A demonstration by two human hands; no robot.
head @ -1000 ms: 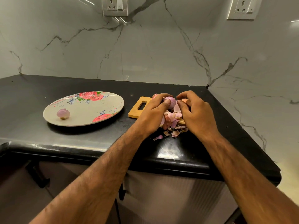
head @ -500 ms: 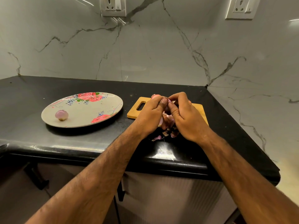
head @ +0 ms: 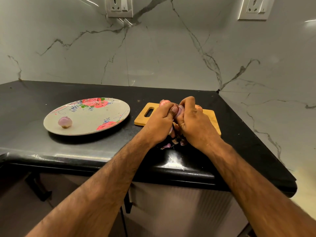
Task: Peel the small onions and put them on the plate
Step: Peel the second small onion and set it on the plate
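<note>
Black polished stone forms the desk (head: pixel 85 151), which runs into a corner of grey-veined white marble wall (head: pixel 153 57); two switch sockets (head: pixel 119 6) (head: pixel 255 8) sit high on that wall, and pale cabinet fronts (head: pixel 171 211) show beneath the near edge.

One flowered plate (head: pixel 95 120) lies on the left, carrying a single peeled onion (head: pixel 65 121), glossy pale purple with its root end down. One wooden cutting board (head: pixel 209 117) lies to the right, handle slot toward the plate.

Over the board, the left hand (head: pixel 159 124) and right hand (head: pixel 195 125) meet with fingers curled, both pinching one small onion (head: pixel 180 111); only a sliver of pale purple shows between the thumbs. A third onion (head: pixel 163 102), pinkish-skinned, peeks out beyond the left knuckles. Loose purple peels (head: pixel 166 146) lie heaped under the hands at the board's near edge; their number cannot be told
</note>
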